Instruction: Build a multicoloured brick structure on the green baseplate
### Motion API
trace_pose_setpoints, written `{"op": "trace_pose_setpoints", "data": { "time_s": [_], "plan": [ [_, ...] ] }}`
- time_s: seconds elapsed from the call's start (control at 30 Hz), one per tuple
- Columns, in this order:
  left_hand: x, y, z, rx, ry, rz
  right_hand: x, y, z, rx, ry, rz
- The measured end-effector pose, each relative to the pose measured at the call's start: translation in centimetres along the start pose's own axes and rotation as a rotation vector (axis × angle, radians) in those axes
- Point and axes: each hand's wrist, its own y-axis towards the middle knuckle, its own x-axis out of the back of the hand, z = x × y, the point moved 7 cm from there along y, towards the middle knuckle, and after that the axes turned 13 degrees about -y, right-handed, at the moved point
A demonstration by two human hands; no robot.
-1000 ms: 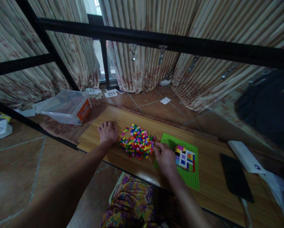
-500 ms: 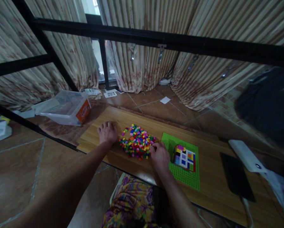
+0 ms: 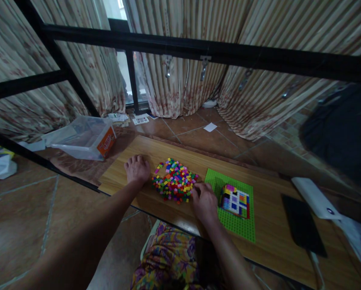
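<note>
A pile of small coloured bricks (image 3: 174, 179) lies on a wooden board (image 3: 267, 225). My left hand (image 3: 137, 168) rests on the board just left of the pile, fingers curled under, with nothing visible in it. My right hand (image 3: 204, 200) sits at the pile's right edge, fingers bent down among the bricks; what they pinch is hidden. Right of that hand a green baseplate (image 3: 239, 225) carries a square patch of coloured bricks (image 3: 234, 200).
A black phone (image 3: 303, 226) and a white power bank (image 3: 316, 198) lie on the board's right end. A clear plastic box (image 3: 84, 136) sits on the tiled floor at left. A black metal frame (image 3: 198, 50) crosses in front of curtains. Patterned cloth covers my lap (image 3: 168, 262).
My right hand moved left from the green baseplate's edge to the right side of the brick pile and curled its fingers down. The left hand stayed put.
</note>
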Motion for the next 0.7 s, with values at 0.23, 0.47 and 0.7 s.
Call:
{"op": "trace_pose_setpoints", "data": {
  "time_s": [0.23,0.47,0.7],
  "plan": [
    [-0.2,0.1,0.2,-0.011,0.008,-0.014,-0.7,1.9,4.5,0.215,0.045,-0.015],
    [-0.3,0.0,0.2,-0.006,0.047,-0.028,-2.6,3.6,5.0,0.252,-0.034,0.001],
    [-0.1,0.0,0.1,-0.014,0.020,-0.026,-1.7,4.2,2.9,0.225,-0.122,-0.012]
  ]
}}
